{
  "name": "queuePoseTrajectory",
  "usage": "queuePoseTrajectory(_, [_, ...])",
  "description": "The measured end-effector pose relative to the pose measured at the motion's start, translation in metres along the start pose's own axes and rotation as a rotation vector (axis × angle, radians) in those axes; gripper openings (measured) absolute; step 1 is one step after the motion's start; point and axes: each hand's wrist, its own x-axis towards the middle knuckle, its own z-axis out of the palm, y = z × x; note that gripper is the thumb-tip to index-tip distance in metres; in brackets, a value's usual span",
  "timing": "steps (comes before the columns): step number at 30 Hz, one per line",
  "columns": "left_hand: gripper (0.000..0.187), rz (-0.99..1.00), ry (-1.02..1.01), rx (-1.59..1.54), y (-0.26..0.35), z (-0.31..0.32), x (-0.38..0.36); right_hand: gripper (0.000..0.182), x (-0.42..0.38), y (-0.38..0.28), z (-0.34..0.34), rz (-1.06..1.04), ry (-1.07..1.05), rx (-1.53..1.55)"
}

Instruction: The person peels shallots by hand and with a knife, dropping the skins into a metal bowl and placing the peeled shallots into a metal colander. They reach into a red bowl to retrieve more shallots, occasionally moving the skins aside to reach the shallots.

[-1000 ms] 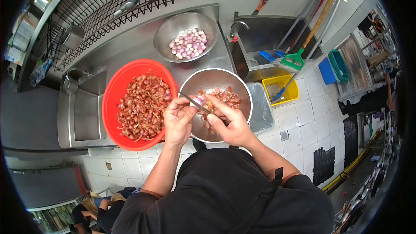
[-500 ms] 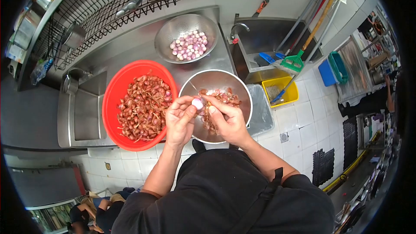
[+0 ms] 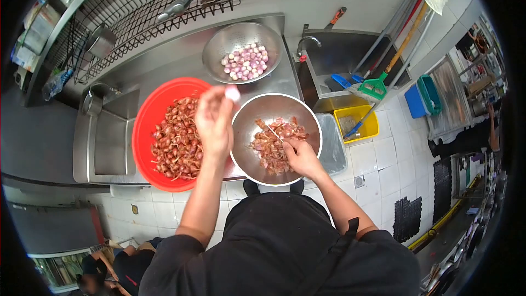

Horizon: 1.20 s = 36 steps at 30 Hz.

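Note:
My left hand [image 3: 215, 123], slightly blurred, is raised over the right rim of the red basin [image 3: 143, 98]. A peeled shallot [image 3: 232, 94] is pinched at its fingertips. Unpeeled reddish-brown shallots [image 3: 175, 140] with dry roots and stems fill the basin. Over the steel bowl [image 3: 246, 109], my right hand [image 3: 302, 158] is closed on a small knife [image 3: 273, 132], its thin blade pointing up and left. Papery shallot skins [image 3: 274, 153] lie in that bowl. Behind it stands a steel colander [image 3: 213, 49] with many peeled white-and-purple shallots [image 3: 245, 61].
A steel sink [image 3: 115, 148] is at the left and a deeper sink [image 3: 350, 49] at the back right. A yellow bucket [image 3: 370, 126], a green broom [image 3: 376, 85] and a blue bin [image 3: 415, 102] stand to the right. A wire rack [image 3: 159, 16] hangs above. Other people are at lower left and far right.
My left hand has moved up and left from the bowl with the peeled shallot, toward the colander. My right hand has shifted right and down with the knife, apart from the left.

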Motion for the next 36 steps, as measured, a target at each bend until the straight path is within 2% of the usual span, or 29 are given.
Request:
queuePoseTrajectory(1, [0.023, 0.195, -0.019, 0.214, 0.003, 0.004, 0.025, 0.033, -0.003, 0.004, 0.005, -0.054, 0.074, -0.022])
queuePoseTrajectory(2, [0.022, 0.314, 0.021, 0.374, 0.008, 0.014, 0.046, 0.033, -0.005, -0.004, 0.004, -0.011, 0.048, -0.011])
queuePoseTrajectory(3, [0.027, 0.352, 0.002, 0.385, -0.002, 0.011, 0.069, 0.033, -0.007, -0.007, 0.004, -0.016, 0.036, -0.014])
queuePoseTrajectory(4, [0.036, 0.307, -0.017, 0.617, -0.022, -0.009, 0.096, 0.034, -0.007, -0.009, 0.004, -0.065, 0.081, -0.031])
queuePoseTrajectory(6, [0.058, 0.033, -0.053, 1.122, -0.047, -0.036, 0.116, 0.035, -0.002, -0.006, 0.011, -0.151, 0.121, -0.019])
queuePoseTrajectory(7, [0.067, -0.164, -0.06, 1.187, -0.034, -0.03, 0.103, 0.037, -0.003, -0.014, 0.009, -0.137, 0.131, -0.055])
queuePoseTrajectory(9, [0.063, 0.146, -0.027, 1.119, -0.062, -0.055, 0.075, 0.038, -0.008, -0.024, 0.006, -0.183, 0.213, -0.037])
queuePoseTrajectory(10, [0.055, -0.093, -0.023, 0.981, -0.044, -0.045, 0.055, 0.037, -0.008, -0.024, 0.003, -0.125, 0.207, -0.037])
queuePoseTrajectory(11, [0.04, -0.141, -0.008, 0.973, -0.047, -0.051, 0.038, 0.035, -0.007, -0.023, 0.001, -0.068, 0.216, -0.047])
queuePoseTrajectory(12, [0.03, -0.198, -0.002, 0.823, -0.05, -0.06, 0.021, 0.035, -0.003, -0.016, 0.0, -0.015, 0.195, -0.031])
queuePoseTrajectory(13, [0.025, -0.244, 0.017, 0.848, -0.05, -0.068, 0.009, 0.036, 0.002, -0.007, -0.003, 0.04, 0.178, -0.017])
queuePoseTrajectory(14, [0.023, -0.267, 0.038, 0.839, -0.048, -0.078, -0.001, 0.036, 0.005, 0.001, -0.006, 0.037, 0.167, -0.022])
queuePoseTrajectory(16, [0.021, -0.311, 0.125, 0.849, -0.048, -0.108, -0.008, 0.043, 0.01, 0.008, -0.007, -0.098, 0.09, -0.469])
queuePoseTrajectory(17, [0.02, -0.334, 0.192, 0.869, -0.051, -0.129, -0.011, 0.043, 0.01, 0.005, -0.007, -0.103, 0.079, -0.47])
queuePoseTrajectory(18, [0.018, -0.325, 0.242, 0.899, -0.009, -0.111, -0.009, 0.047, 0.008, -0.005, -0.011, -0.076, -0.006, -0.462])
queuePoseTrajectory(19, [0.017, -0.112, 0.218, 1.276, -0.013, -0.143, -0.004, 0.051, 0.008, -0.011, -0.012, -0.047, -0.088, -0.454])
queuePoseTrajectory(21, [0.015, -0.183, 0.316, 1.652, -0.009, -0.194, 0.004, 0.045, 0.012, -0.015, -0.009, -0.074, -0.073, -0.442])
queuePoseTrajectory(23, [0.026, -0.284, 0.28, 2.043, -0.013, -0.262, 0.007, 0.039, 0.016, -0.036, -0.008, 0.109, -0.137, -0.44])
queuePoseTrajectory(24, [0.032, -0.548, 0.22, 1.97, 0.0, -0.266, 0.007, 0.039, 0.015, -0.037, -0.005, 0.112, -0.138, -0.44])
queuePoseTrajectory(25, [0.031, -0.772, 0.364, 1.84, 0.002, -0.276, 0.011, 0.039, 0.014, -0.038, -0.003, 0.029, -0.079, -0.405])
queuePoseTrajectory(26, [0.03, -0.723, 0.341, 1.872, 0.005, -0.285, 0.011, 0.039, 0.013, -0.039, -0.001, -0.052, -0.015, -0.368])
queuePoseTrajectory(27, [0.028, -0.669, 0.313, 1.904, 0.011, -0.287, 0.013, 0.039, 0.014, -0.037, 0.001, -0.046, -0.003, -0.363])
queuePoseTrajectory(29, [0.027, -0.42, 0.356, 1.676, 0.023, -0.292, 0.008, 0.041, 0.012, -0.03, 0.007, -0.149, 0.031, -0.163])
queuePoseTrajectory(30, [0.031, -0.328, 0.363, 1.503, 0.037, -0.274, 0.007, 0.041, 0.01, -0.028, 0.009, -0.131, 0.047, -0.159])
queuePoseTrajectory(31, [0.031, -0.39, 0.394, 1.168, 0.055, -0.239, 0.005, 0.039, 0.009, -0.027, 0.012, -0.152, 0.012, -0.025])
queuePoseTrajectory(32, [0.029, -0.358, 0.345, 0.877, 0.052, -0.235, 0.001, 0.038, 0.007, -0.027, 0.015, -0.173, -0.014, 0.107])
queuePoseTrajectory(33, [0.027, -0.339, 0.29, 0.583, 0.045, -0.23, -0.002, 0.038, 0.004, -0.033, 0.016, -0.142, 0.021, 0.11])
queuePoseTrajectory(34, [0.027, -0.377, 0.247, 0.576, 0.041, -0.211, -0.002, 0.036, 0.0, -0.044, 0.016, -0.084, -0.063, 0.238])
queuePoseTrajectory(36, [0.027, -0.434, 0.157, 0.267, 0.042, -0.155, -0.012, 0.035, -0.009, -0.056, 0.021, -0.02, -0.144, 0.383])
